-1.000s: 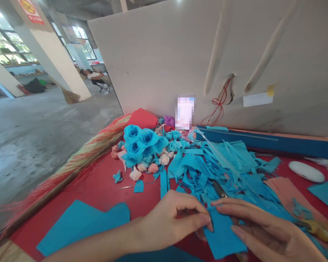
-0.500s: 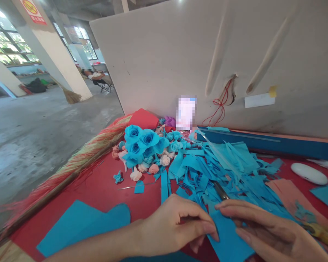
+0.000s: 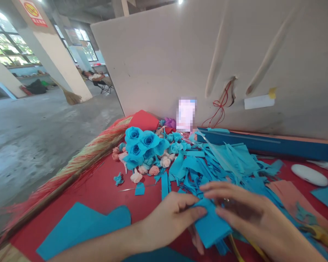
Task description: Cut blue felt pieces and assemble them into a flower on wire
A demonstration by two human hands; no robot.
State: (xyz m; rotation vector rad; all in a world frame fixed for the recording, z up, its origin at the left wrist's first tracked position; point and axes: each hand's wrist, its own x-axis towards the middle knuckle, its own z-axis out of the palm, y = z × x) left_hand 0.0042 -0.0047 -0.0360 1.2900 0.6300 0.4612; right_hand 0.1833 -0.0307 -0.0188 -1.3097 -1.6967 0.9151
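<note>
A folded piece of blue crepe paper (image 3: 213,227) is between my two hands at the bottom centre. My left hand (image 3: 175,218) pinches its left side, thumb on top. The fingers of my right hand (image 3: 243,207) close around its upper right edge. Under my right palm show yellow curved handles (image 3: 236,249), apparently of scissors; how that hand bears them is hidden. Just beyond my hands lies a heap of cut blue paper strips (image 3: 221,163). To the left of it is a cluster of blue paper flowers (image 3: 143,143) with small pink paper roses (image 3: 153,170).
Larger blue paper sheets (image 3: 82,225) lie left on the red tabletop (image 3: 98,185). A straw-like fringed bundle (image 3: 79,156) runs along the left edge. At right are a white oval object (image 3: 309,174) and pink paper (image 3: 289,196). A blurred bright screen (image 3: 186,114) leans on the upright board (image 3: 158,65).
The blue paper has been drawn up between my hands and now looks shorter and folded. My right hand has moved left and up, closer to my left hand. Yellow handles now show below it.
</note>
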